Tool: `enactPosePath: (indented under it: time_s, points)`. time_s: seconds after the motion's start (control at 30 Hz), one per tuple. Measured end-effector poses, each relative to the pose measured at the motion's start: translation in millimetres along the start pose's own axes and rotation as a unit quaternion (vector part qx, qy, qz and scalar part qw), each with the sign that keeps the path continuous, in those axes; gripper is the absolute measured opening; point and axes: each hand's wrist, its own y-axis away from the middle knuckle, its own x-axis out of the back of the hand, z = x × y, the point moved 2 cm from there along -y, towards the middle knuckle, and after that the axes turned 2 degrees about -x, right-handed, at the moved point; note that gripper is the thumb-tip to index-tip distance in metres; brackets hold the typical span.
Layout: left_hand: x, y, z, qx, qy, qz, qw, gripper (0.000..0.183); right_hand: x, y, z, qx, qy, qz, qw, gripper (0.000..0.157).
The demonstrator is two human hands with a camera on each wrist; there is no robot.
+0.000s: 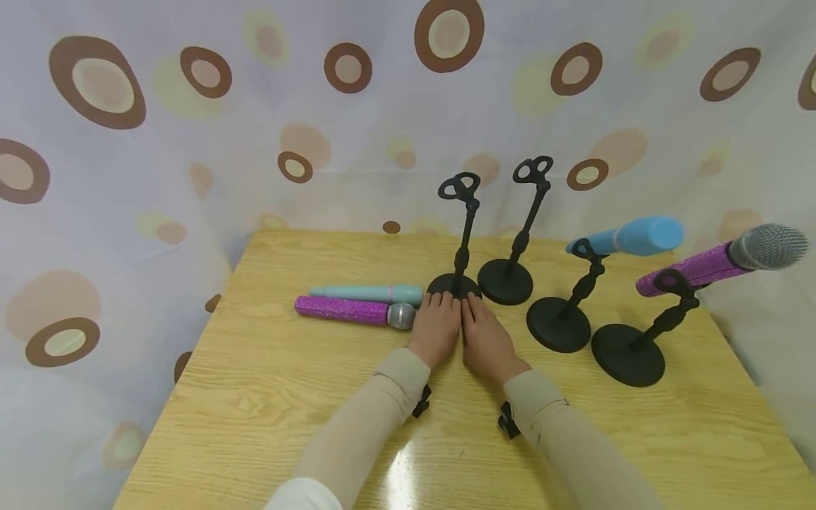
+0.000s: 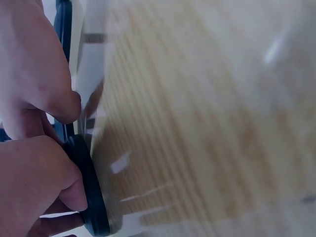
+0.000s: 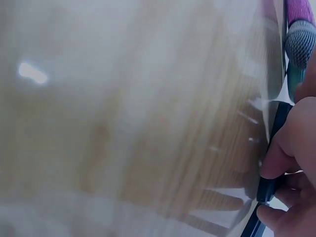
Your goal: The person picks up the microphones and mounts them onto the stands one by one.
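Both hands are side by side at the round base of the leftmost black microphone stand (image 1: pixel 467 244). The left hand (image 1: pixel 436 329) grips the near edge of that base (image 2: pixel 91 192), its thumb against the rim. Beside it the right hand (image 1: pixel 487 340) pinches the same base (image 3: pixel 273 123) between thumb and fingers. The stand is upright, its double-ring holder bare. Left of the hands lie a purple glitter microphone (image 1: pixel 344 309) with a silver mesh head and a light teal microphone (image 1: pixel 363 293), close together.
A second bare stand (image 1: pixel 506 282) is just right of the hands. Further right, one stand (image 1: pixel 559 324) bears a blue microphone (image 1: pixel 627 237) and another (image 1: pixel 627 354) a purple microphone (image 1: pixel 720 262). Small black pieces (image 1: pixel 422 401) lie by the sleeves. A patterned curtain (image 1: pixel 357 142) hangs behind the wooden table (image 1: pixel 255 397).
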Motion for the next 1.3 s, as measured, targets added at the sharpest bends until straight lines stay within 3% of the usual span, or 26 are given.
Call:
enactPosePath:
  time_s: [0.27,0.53,0.67,0.9,1.17,1.3]
  points:
    - [-0.7,13.5,13.0,-0.001,0.015,-0.007,0.9999,0.023,4.1,23.0,-14.2,-0.014,0.007,-0.008,1.0,0.059]
    - [9.4,42.3,16.9,-0.007,0.009,0.114,0.9934,0.017,8.6,41.7,-31.7,-0.021,0.022,0.018,0.999,0.055]
    - [13.3,54.8,21.2,-0.02,0.003,0.142,0.9897,0.017,14.0,52.9,-39.0,-0.017,0.026,0.045,0.998,0.051]
    - [17.0,78.3,28.2,-0.033,-0.001,0.139,0.9897,0.022,19.9,75.1,-49.6,-0.014,0.012,0.062,0.998,0.046]
    - [10.7,101.0,35.0,-0.034,0.058,0.091,0.9936,0.034,21.4,107.7,-55.2,-0.056,-0.067,0.046,0.995,0.045]
    - [10.8,112.9,36.6,-0.034,0.093,0.094,0.9906,0.034,22.8,121.0,-59.3,-0.058,-0.094,0.037,0.993,0.044]
